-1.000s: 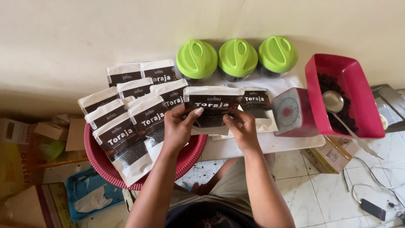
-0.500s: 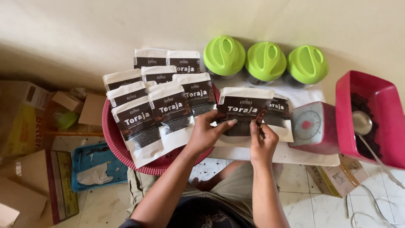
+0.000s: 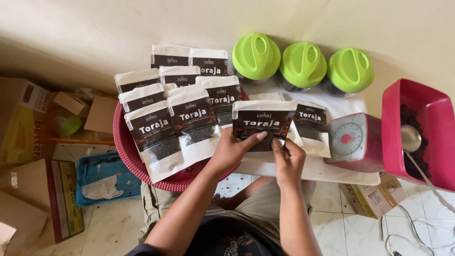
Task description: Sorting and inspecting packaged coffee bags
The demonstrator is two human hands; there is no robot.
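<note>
Two hands meet on one white-and-black stand-up pouch (image 3: 263,125), which sits upright at the front edge of the low white counter (image 3: 327,171), just right of the red basket (image 3: 124,150) packed with matching filled pouches (image 3: 190,124) and touching another pouch (image 3: 310,127) behind it. Its clear window shows dark contents, probably coffee beans, so it likely feels light to moderate in weight, soft-walled, a little slick, and apt to crumple or tip if pinched in the middle; the lower corners and side seams look like the firmest places to grip. The left hand (image 3: 233,149) is closed on the pouch's lower left, thumb laid across the front label. The right hand (image 3: 287,160) pinches the bottom right edge, fingers curled close. Behind stand three jars with green lids (image 3: 303,64); to the right are a small dial scale (image 3: 351,140) and a red tub (image 3: 422,133) holding a metal scoop (image 3: 410,138).
</note>
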